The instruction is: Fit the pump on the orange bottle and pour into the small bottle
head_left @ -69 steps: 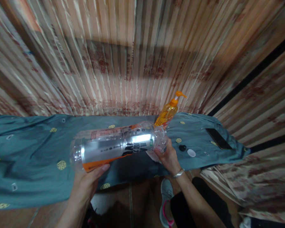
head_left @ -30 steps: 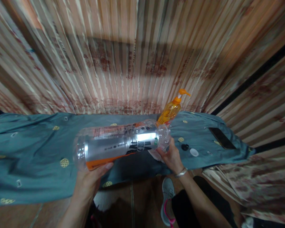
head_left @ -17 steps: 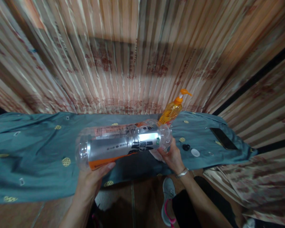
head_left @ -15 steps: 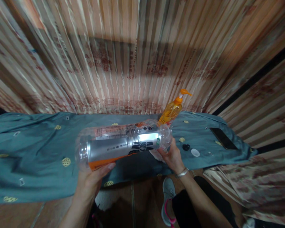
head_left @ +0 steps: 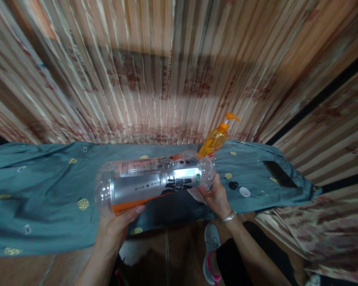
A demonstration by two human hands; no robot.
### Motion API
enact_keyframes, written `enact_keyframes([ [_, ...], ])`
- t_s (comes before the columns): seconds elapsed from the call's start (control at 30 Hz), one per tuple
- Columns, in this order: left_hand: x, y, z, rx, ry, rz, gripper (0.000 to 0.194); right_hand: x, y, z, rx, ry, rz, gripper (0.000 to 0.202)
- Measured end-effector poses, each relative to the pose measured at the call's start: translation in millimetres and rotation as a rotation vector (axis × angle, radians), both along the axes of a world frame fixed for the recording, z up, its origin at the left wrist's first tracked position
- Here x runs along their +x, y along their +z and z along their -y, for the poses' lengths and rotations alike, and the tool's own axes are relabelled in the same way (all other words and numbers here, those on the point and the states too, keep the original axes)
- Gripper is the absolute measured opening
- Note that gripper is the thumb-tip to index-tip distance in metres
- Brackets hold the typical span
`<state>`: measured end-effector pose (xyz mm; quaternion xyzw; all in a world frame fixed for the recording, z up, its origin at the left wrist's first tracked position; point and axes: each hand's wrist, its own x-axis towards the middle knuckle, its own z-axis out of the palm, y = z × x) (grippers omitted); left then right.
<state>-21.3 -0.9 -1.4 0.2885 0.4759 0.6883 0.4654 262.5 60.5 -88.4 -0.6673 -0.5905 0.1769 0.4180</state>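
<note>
A large clear plastic bottle (head_left: 155,182) with a silver and orange label lies sideways in the air above the cloth, held between both hands. My left hand (head_left: 116,222) grips its base end from below, the thumb along the orange strip; the other fingers are hidden behind it. At the neck end, my right hand (head_left: 214,196) is closed round the bottle, with some fingers out of sight. Something whitish (head_left: 197,195) shows under the neck by my right hand; its kind is unclear. Just behind the neck stands an orange pump bottle (head_left: 214,140).
A green patterned cloth (head_left: 53,198) covers the long narrow table. Right of my right hand lie a small black piece (head_left: 233,185) and a white disc (head_left: 244,192). Farther right is a black phone (head_left: 279,174). Pleated curtains (head_left: 155,79) hang close behind.
Almost nothing differs. Both hands keep hold of the bottle in the same position, and the view shifts only very slightly.
</note>
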Motion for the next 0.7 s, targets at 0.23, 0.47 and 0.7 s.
enact_keyframes([
  [0.23,3.7,5.9,-0.5,0.024,0.003,0.022,0.087,-0.6,0.0,-0.7,0.017,0.006,0.000,0.064],
  [0.47,2.6,2.2,-0.3,0.002,0.003,0.004,0.070,-0.5,-3.3,-1.3,0.038,0.007,0.006,0.059],
  [0.7,4.5,1.6,-0.1,-0.017,0.032,0.067,0.068,0.8,-6.1,-1.1,0.038,0.012,0.011,0.056],
])
